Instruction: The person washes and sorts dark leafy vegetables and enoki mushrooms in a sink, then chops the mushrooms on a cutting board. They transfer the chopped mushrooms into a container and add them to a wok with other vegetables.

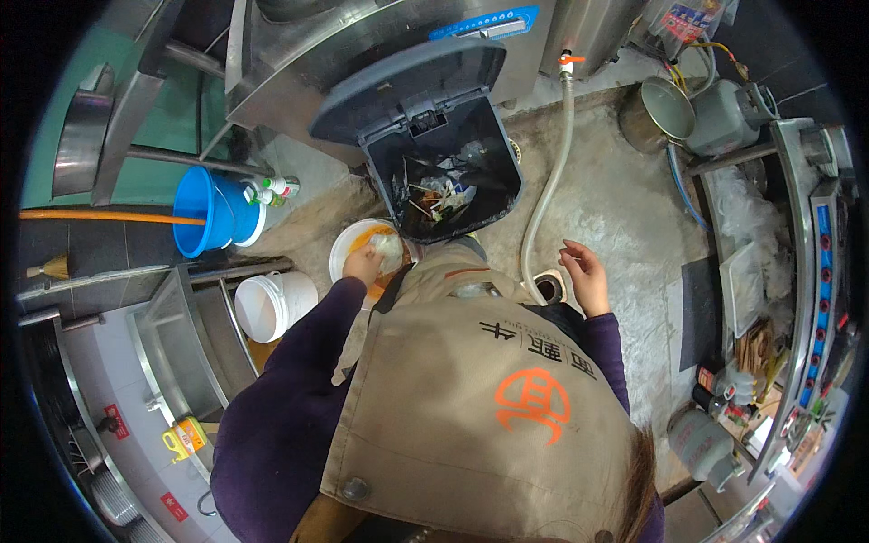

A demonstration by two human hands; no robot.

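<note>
My left hand [363, 265] is shut on a pale, crumpled item [387, 252], perhaps a cloth or plastic, over a white bucket [337, 252]. Orange liquid or residue shows inside that bucket. Right beside it stands a dark grey waste bin [514, 159] with its lid [414, 85] raised. Food scraps, wooden sticks and plastic wrappers [445, 193] lie in its black liner. My right hand [587, 279] hangs free over the floor on the right, fingers loosely bent and holding nothing. A floor drain [548, 288] is just left of it.
A clear hose [558, 170] runs from an orange-handled valve [569, 61] to the drain. At left are a blue bucket [204, 214], spray bottles [275, 190] and a lidded white pail [275, 307]. A metal pot [655, 115] and gas cylinder [703, 441] stand right, near steel shelving [791, 224].
</note>
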